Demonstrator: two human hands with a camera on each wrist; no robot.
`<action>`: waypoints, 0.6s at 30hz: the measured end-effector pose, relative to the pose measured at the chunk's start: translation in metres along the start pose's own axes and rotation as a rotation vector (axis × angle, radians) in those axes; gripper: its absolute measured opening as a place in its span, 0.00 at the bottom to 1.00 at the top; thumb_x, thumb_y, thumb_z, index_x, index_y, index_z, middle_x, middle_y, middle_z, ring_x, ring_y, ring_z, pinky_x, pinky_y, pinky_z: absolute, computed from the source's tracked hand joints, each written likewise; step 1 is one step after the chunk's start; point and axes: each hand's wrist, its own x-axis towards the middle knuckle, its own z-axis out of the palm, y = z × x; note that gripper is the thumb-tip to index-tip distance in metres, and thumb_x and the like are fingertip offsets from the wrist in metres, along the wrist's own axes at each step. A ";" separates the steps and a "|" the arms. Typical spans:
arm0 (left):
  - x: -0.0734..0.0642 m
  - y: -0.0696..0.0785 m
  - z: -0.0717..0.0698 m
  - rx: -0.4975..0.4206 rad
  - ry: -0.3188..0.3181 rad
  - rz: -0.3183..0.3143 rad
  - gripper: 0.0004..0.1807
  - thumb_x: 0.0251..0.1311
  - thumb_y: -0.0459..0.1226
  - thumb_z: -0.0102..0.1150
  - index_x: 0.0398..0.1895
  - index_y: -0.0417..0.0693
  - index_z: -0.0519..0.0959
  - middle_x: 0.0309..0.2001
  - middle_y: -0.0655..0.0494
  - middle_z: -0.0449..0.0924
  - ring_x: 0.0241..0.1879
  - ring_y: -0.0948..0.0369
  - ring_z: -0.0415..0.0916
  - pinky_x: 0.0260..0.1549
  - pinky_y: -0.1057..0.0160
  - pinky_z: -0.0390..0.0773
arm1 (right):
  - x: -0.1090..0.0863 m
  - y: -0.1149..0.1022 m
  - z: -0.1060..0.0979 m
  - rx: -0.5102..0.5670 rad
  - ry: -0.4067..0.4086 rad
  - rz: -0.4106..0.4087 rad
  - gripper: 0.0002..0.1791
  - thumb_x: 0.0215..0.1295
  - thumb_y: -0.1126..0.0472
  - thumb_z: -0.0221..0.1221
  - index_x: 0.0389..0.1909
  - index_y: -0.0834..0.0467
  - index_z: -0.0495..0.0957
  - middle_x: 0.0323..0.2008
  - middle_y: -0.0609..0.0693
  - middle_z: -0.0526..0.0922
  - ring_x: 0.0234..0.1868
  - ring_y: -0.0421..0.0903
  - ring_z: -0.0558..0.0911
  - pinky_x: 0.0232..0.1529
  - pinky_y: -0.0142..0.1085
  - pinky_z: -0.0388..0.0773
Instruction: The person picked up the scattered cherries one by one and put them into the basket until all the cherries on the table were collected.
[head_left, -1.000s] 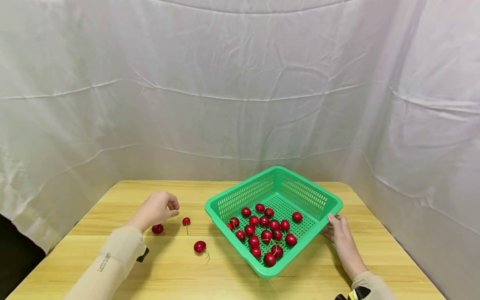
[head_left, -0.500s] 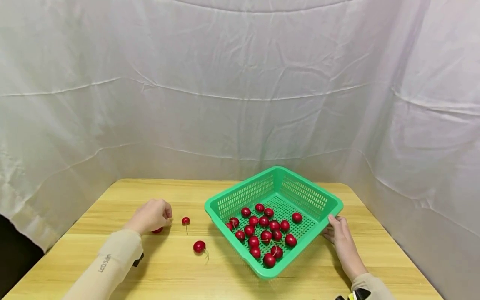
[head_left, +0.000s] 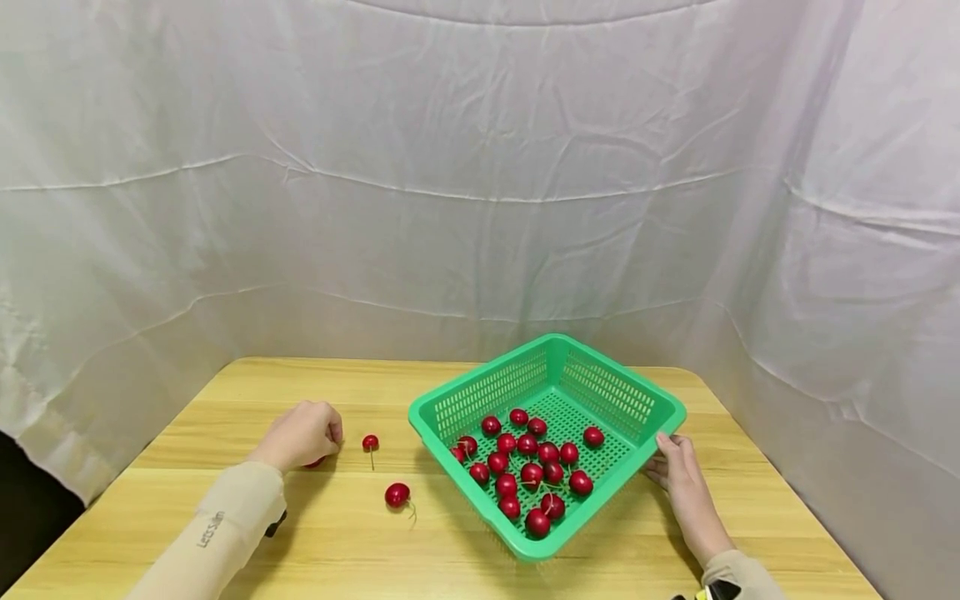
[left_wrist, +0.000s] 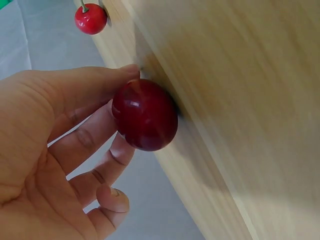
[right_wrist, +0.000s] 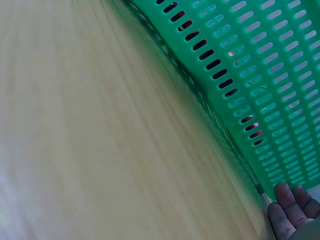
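My left hand (head_left: 303, 435) is low over the left of the table, thumb and fingertips pinching a dark red cherry (left_wrist: 145, 115) near its stem end. In the head view that cherry is mostly hidden behind the hand. On the right, my right hand (head_left: 686, 492) grips the right corner of a green plastic basket (head_left: 645, 454), thumb on the rim and fingers against the outside. Several red cherries (head_left: 527, 444), some with stems, lie on the basket's slotted floor, mostly toward its near left part.
Two loose cherries lie between the left hand and the basket: a smaller one (head_left: 371, 443) with its stem toward me, and a larger one (head_left: 397, 496) nearer. The wooden table (head_left: 450, 575) is bordered by a pale hanging cloth (head_left: 480, 250).
My left hand has moved down and slightly left onto the cherry beside it, its fingers closing at the fruit. The right hand and basket have stayed in place.
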 end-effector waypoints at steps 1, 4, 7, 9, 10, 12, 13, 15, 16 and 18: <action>0.000 0.000 0.000 0.004 0.005 0.001 0.12 0.52 0.26 0.71 0.23 0.55 0.84 0.28 0.61 0.83 0.30 0.60 0.74 0.33 0.54 0.78 | 0.000 0.000 0.000 0.000 -0.002 0.004 0.32 0.89 0.40 0.31 0.71 0.64 0.56 0.63 0.58 0.71 0.50 0.31 0.79 0.55 0.25 0.79; 0.000 0.001 -0.001 0.010 0.012 0.004 0.12 0.53 0.27 0.70 0.24 0.54 0.84 0.29 0.61 0.83 0.31 0.60 0.75 0.33 0.54 0.78 | 0.000 0.000 0.000 0.001 -0.004 0.010 0.33 0.89 0.40 0.30 0.73 0.64 0.55 0.64 0.59 0.70 0.50 0.31 0.79 0.55 0.25 0.79; 0.000 0.002 -0.004 0.019 0.016 0.006 0.10 0.55 0.27 0.71 0.25 0.53 0.84 0.29 0.60 0.83 0.31 0.60 0.75 0.33 0.53 0.79 | -0.001 -0.001 0.000 -0.001 0.000 0.017 0.33 0.88 0.40 0.30 0.73 0.64 0.55 0.64 0.59 0.70 0.50 0.30 0.79 0.55 0.24 0.78; 0.001 0.003 -0.007 0.026 0.015 0.007 0.09 0.54 0.27 0.72 0.27 0.52 0.85 0.29 0.59 0.83 0.32 0.59 0.76 0.34 0.53 0.79 | -0.001 -0.001 0.000 0.004 0.002 0.016 0.33 0.88 0.40 0.30 0.72 0.64 0.55 0.64 0.59 0.70 0.50 0.30 0.79 0.55 0.24 0.79; 0.001 0.004 -0.008 0.028 0.014 0.007 0.09 0.54 0.28 0.73 0.28 0.51 0.85 0.30 0.59 0.84 0.32 0.59 0.77 0.34 0.52 0.80 | -0.001 -0.001 0.000 0.005 0.005 0.016 0.32 0.89 0.41 0.30 0.72 0.64 0.55 0.63 0.59 0.71 0.49 0.30 0.79 0.55 0.24 0.79; 0.001 0.006 -0.010 0.029 0.009 0.005 0.08 0.54 0.29 0.74 0.31 0.50 0.86 0.30 0.58 0.85 0.33 0.59 0.79 0.35 0.51 0.81 | -0.001 -0.002 0.001 0.011 0.010 0.015 0.31 0.89 0.41 0.31 0.71 0.64 0.56 0.61 0.58 0.72 0.49 0.30 0.79 0.55 0.24 0.79; 0.000 0.006 -0.011 0.028 0.007 0.004 0.07 0.54 0.29 0.75 0.32 0.49 0.86 0.31 0.58 0.85 0.33 0.59 0.80 0.35 0.50 0.82 | -0.001 -0.002 0.001 0.013 0.013 0.013 0.31 0.89 0.41 0.31 0.70 0.64 0.56 0.61 0.58 0.73 0.48 0.30 0.80 0.54 0.24 0.79; 0.000 0.007 -0.013 0.026 0.004 0.002 0.08 0.54 0.29 0.75 0.35 0.48 0.87 0.31 0.57 0.86 0.34 0.59 0.81 0.35 0.49 0.83 | -0.002 -0.003 0.002 0.017 0.021 0.007 0.30 0.89 0.42 0.32 0.69 0.64 0.57 0.59 0.58 0.74 0.48 0.30 0.80 0.54 0.24 0.79; 0.000 0.008 -0.014 0.024 0.002 0.001 0.08 0.54 0.30 0.75 0.37 0.47 0.87 0.31 0.57 0.86 0.34 0.59 0.81 0.35 0.49 0.83 | -0.002 -0.003 0.002 0.018 0.021 0.006 0.30 0.89 0.42 0.32 0.69 0.64 0.57 0.59 0.57 0.74 0.48 0.30 0.80 0.54 0.23 0.79; -0.001 0.008 -0.015 0.026 0.001 0.000 0.09 0.55 0.29 0.75 0.39 0.46 0.87 0.32 0.56 0.86 0.34 0.59 0.81 0.34 0.50 0.82 | -0.002 -0.003 0.002 0.018 0.021 0.001 0.30 0.89 0.42 0.32 0.69 0.64 0.57 0.58 0.57 0.74 0.48 0.30 0.80 0.54 0.23 0.79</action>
